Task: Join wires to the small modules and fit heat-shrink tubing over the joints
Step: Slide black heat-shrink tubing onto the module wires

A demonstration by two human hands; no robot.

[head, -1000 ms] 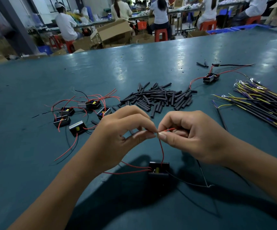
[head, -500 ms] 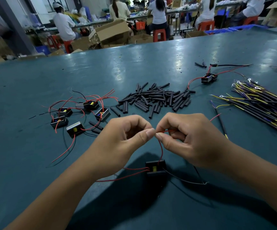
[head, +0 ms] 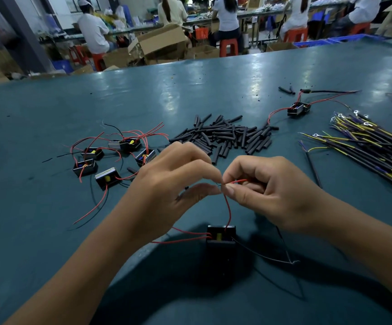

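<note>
A small black module (head: 220,235) with a yellow core lies on the green table (head: 37,242) just below my hands. Its red wire (head: 228,207) rises to my fingertips. My right hand (head: 270,191) pinches that red wire at its top end. My left hand (head: 166,191) meets it thumb to thumb and pinches a thin dark wire end at the same spot. Two more red leads and a thin black lead (head: 265,256) run out of the module. A heap of black heat-shrink tubes (head: 227,137) lies beyond my hands.
Several more modules with red wires (head: 115,156) lie at the left. One module (head: 298,109) with wires sits at the far right, beside a bundle of yellow and dark wires (head: 373,146) with ring terminals. People sit at benches behind the table, among cardboard boxes (head: 159,41).
Both hands have stayed together at the wire joint, with the fingertips working slightly. The module has shifted a little on the table under them.
</note>
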